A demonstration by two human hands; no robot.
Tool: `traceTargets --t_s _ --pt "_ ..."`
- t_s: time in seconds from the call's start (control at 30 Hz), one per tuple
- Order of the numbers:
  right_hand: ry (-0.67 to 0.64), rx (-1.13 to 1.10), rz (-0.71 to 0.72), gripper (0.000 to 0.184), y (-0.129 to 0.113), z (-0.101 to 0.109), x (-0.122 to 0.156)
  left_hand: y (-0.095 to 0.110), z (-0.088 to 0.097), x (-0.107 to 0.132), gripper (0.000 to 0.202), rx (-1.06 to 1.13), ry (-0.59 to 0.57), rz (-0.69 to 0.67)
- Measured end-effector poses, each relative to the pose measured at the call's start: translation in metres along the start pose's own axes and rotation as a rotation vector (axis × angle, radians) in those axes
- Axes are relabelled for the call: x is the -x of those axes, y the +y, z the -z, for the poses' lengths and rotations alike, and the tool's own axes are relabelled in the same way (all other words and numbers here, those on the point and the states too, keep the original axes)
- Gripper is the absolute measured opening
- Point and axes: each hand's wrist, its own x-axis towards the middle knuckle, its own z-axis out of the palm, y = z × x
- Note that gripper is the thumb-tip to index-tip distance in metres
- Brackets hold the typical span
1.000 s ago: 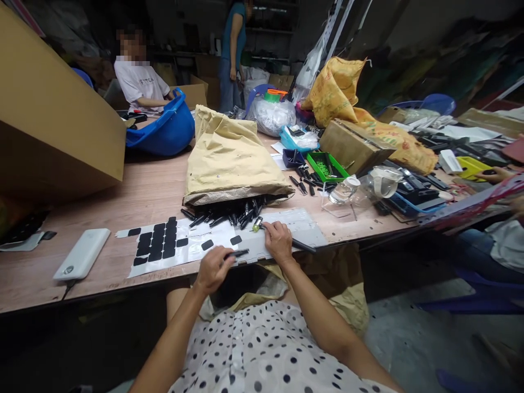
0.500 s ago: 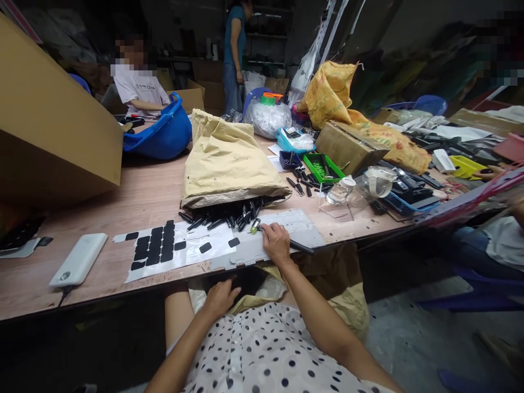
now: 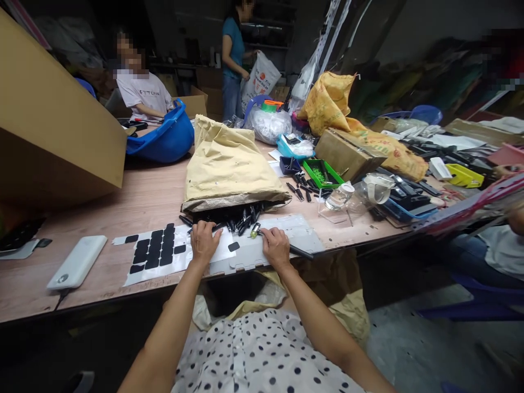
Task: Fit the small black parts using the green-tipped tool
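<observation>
My left hand [image 3: 203,240] rests on the white backing sheet [image 3: 135,275], fingertips at the pile of black stick-shaped parts [image 3: 235,218] that spills from the tan paper sack [image 3: 229,164]; I cannot see anything in it. My right hand [image 3: 275,244] is closed round a thin dark tool [image 3: 301,252] whose yellow-green tip [image 3: 254,233] touches the sheet. Black rubber pads [image 3: 155,250] are stuck in rows on the sheet to the left, with one single pad [image 3: 233,246] between my hands.
A white power bank [image 3: 77,262] lies at the left, a big cardboard box [image 3: 53,125] behind it. A blue tub [image 3: 164,136], green tray [image 3: 323,172], clear jug [image 3: 364,191] and sacks crowd the far table. One person sits at the back left, another stands behind.
My left hand held a black part at the table edge, dropped below the table to my lap, and is now back up on the sheet by the black parts. My right hand stayed put.
</observation>
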Motion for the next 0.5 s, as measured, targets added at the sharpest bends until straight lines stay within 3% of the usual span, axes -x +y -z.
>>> traceTargets --t_s 0.17,0.3,0.4,0.5 --pt "0.012 -0.009 0.008 0.03 0.001 -0.001 0.0 -0.004 -0.007 -0.004 0.009 -0.059 -0.072 0.035" --pt "0.01 -0.013 0.013 0.03 0.002 -0.002 0.001 -0.011 -0.005 0.004 0.009 -0.006 -0.049 0.0" --pt "0.019 -0.017 0.012 0.03 0.002 -0.003 0.002 -0.02 -0.002 0.018 0.011 0.122 -0.054 -0.113" --pt "0.029 -0.031 0.016 0.03 0.003 -0.003 0.002 -0.029 0.001 0.031 0.012 0.239 -0.134 -0.244"
